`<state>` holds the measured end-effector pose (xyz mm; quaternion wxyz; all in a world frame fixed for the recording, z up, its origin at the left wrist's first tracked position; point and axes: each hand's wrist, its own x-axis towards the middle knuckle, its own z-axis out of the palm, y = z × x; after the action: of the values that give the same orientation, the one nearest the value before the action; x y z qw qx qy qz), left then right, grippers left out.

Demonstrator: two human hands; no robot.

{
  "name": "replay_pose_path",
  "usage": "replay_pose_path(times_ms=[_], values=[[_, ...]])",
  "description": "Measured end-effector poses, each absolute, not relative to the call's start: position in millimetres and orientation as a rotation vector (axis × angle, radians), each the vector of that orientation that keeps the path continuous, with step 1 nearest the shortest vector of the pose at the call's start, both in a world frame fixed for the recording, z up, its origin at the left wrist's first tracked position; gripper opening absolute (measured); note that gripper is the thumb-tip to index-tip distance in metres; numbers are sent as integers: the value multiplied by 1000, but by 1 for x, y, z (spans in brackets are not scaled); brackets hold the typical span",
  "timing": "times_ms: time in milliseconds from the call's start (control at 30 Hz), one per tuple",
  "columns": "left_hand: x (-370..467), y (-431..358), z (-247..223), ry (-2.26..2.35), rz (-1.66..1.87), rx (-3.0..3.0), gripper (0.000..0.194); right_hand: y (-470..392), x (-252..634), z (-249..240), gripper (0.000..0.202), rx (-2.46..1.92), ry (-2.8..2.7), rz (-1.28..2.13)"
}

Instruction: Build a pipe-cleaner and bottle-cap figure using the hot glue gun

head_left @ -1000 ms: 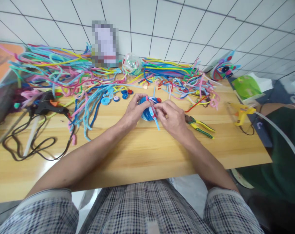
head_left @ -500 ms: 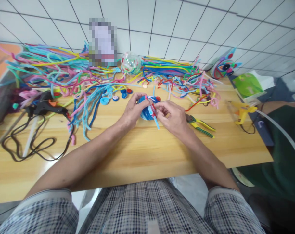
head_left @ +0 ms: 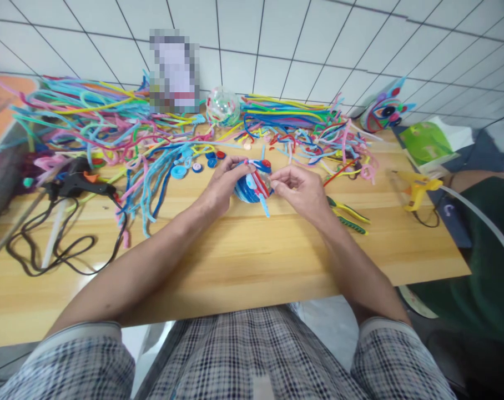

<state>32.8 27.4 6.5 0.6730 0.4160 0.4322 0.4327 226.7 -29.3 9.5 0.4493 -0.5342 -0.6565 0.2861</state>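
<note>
A round blue piece (head_left: 247, 191) wound from pipe cleaners, with red and white strips on its front and a light blue stem pointing down, is held over the middle of the table. My left hand (head_left: 228, 179) grips it from the left, thumb on its front. At its right edge is my right hand (head_left: 296, 186), thumb and forefinger pinched together; whatever lies between those fingertips is too small to make out. Pliers with yellow and green handles (head_left: 349, 214) lie right of my right hand, their jaws hidden behind it.
Pipe cleaners (head_left: 106, 111) cover the back of the wooden table (head_left: 235, 261). A black glue gun (head_left: 83, 180) with a looped cord lies left, a yellow one (head_left: 421, 189) right. A clear ball (head_left: 222, 105) stands behind. A person in dark green (head_left: 485, 239) is at the right.
My right hand has moved slightly right, away from the front of the blue piece, showing more of the red and white strips. The blue piece has shifted a little left.
</note>
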Motion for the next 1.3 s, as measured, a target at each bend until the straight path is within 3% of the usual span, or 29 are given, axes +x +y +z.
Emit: replay_pose_path(times_ms=[733, 1033, 1167, 1300], values=[[34, 26, 8, 985, 966, 981, 37, -31, 222, 11, 8, -1321, -1680, 686], [35, 26, 6, 986, 967, 987, 38, -31, 220, 5, 5, -1324, -1807, 509], [34, 27, 5, 975, 964, 989, 39, -30, 226, 8, 13, -1282, -1920, 364], [32, 29, 4, 936, 956, 997, 36, -28, 231, 9, 36, -1219, -2058, 146]])
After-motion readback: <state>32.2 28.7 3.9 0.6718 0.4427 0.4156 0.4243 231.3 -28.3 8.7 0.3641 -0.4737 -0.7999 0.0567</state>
